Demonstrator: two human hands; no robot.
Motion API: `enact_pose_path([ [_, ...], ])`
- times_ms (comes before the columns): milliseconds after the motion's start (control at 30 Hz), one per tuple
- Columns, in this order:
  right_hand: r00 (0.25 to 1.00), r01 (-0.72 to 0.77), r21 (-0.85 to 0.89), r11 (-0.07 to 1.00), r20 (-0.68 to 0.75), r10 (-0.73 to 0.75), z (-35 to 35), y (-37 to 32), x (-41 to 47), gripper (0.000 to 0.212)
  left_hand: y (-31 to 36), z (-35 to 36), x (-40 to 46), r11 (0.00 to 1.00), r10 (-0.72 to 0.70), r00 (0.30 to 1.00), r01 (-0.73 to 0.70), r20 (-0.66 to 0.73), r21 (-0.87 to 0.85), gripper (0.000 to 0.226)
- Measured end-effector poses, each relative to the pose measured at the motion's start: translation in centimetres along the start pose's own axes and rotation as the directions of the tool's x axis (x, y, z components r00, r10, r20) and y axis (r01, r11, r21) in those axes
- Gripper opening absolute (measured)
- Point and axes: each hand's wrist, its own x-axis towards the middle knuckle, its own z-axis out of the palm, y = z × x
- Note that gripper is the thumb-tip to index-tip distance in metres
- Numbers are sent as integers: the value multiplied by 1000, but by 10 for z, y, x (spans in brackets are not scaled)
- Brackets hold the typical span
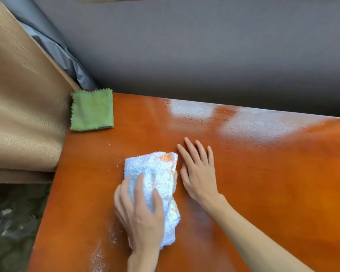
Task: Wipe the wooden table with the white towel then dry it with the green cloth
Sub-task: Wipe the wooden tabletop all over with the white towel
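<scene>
The wooden table (263, 183) fills the lower right of the view, its glossy orange-brown top catching pale glare along the far edge toward 1 o'clock. Near the centre, slightly toward 7 o'clock, the white towel (155, 185) lies bunched on the tabletop, with orange patches showing at its far corner and right edge. The left hand (139, 213) lies on the near half of the towel, fingers spread and bent over the fabric, pressing it to the wood. The right hand (197, 171) rests flat on the bare table just beside the towel's right edge, at about 3 o'clock from it, fingers straight and slightly fanned, holding nothing. The green cloth (92, 110) sits folded on the table's far left corner, at 10 o'clock, well apart from both hands, its zigzag edge against a tan curtain (22, 95). Pale speckles mark the wood near the left edge at 7 o'clock.
</scene>
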Motion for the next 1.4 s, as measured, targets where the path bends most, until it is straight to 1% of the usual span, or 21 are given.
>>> enact_pose_path([
  [67, 1000, 4, -66, 998, -6, -4, 8, -2, 3, 52, 6, 8, -4, 990, 47, 994, -59, 94, 131, 58],
  [133, 999, 3, -72, 997, -38, -5, 10, 0, 4, 52, 10, 21, -6, 961, 47, 982, -94, 182, 261, 73],
  [167, 998, 5, -52, 999, -55, -8, 10, 1, 4, 52, 11, 26, -7, 951, 36, 980, -94, 195, 296, 75],
  [233, 995, -12, 57, 998, -96, 18, 11, 1, 4, 53, 12, 34, -3, 941, 66, 983, -118, 169, 318, 69],
  [300, 988, -26, 166, 986, -143, 50, 13, 3, 5, 49, 14, 39, 5, 927, 159, 975, -201, 155, 316, 64],
  [400, 971, -46, 285, 957, -214, 110, 18, 10, 5, 46, 24, 47, 29, 887, 298, 927, -357, 227, 292, 64],
  [467, 954, -88, 381, 920, -233, 188, 19, 8, 6, 50, 34, 51, 47, 882, 313, 912, -382, 263, 275, 62],
  [567, 945, -103, 389, 916, -249, 212, 18, 7, 9, 56, 45, 58, 74, 923, 242, 945, -294, 221, 247, 57],
  [667, 954, -102, 320, 942, -238, 184, 18, 7, 7, 59, 41, 56, 90, 956, 129, 979, -165, 157, 242, 67],
  [800, 961, -105, 281, 954, -217, 170, 17, 6, 7, 60, -10, 28, 99, 970, -17, 1000, 12, 18, 244, 66],
  [933, 963, -114, 261, 959, -207, 171, 16, 5, 6, 61, -87, -23, 83, 930, -188, 976, 212, -108, 299, 56],
  [1067, 963, -110, 262, 959, -211, 168, 17, 7, 7, 60, -145, -66, 79, 873, -383, 904, 421, -188, 247, 52],
  [1133, 961, -98, 257, 961, -226, 159, 18, 6, 7, 59, -153, -71, 80, 857, -400, 887, 451, -229, 248, 53],
  [1200, 958, -88, 255, 963, -242, 151, 19, 6, 7, 59, -143, -63, 76, 866, -339, 910, 401, -241, 298, 53],
  [1267, 957, -88, 262, 961, -247, 155, 19, 5, 7, 59, -118, -43, 67, 906, -191, 962, 249, -194, 343, 53],
  [1333, 955, -87, 287, 954, -247, 162, 20, 6, 6, 59, -82, -17, 57, 923, -50, 990, 97, -133, 372, 54],
  [1400, 954, -87, 315, 945, -246, 170, 21, 8, 5, 58, -36, 12, 50, 940, 3, 998, 18, -61, 342, 61],
])
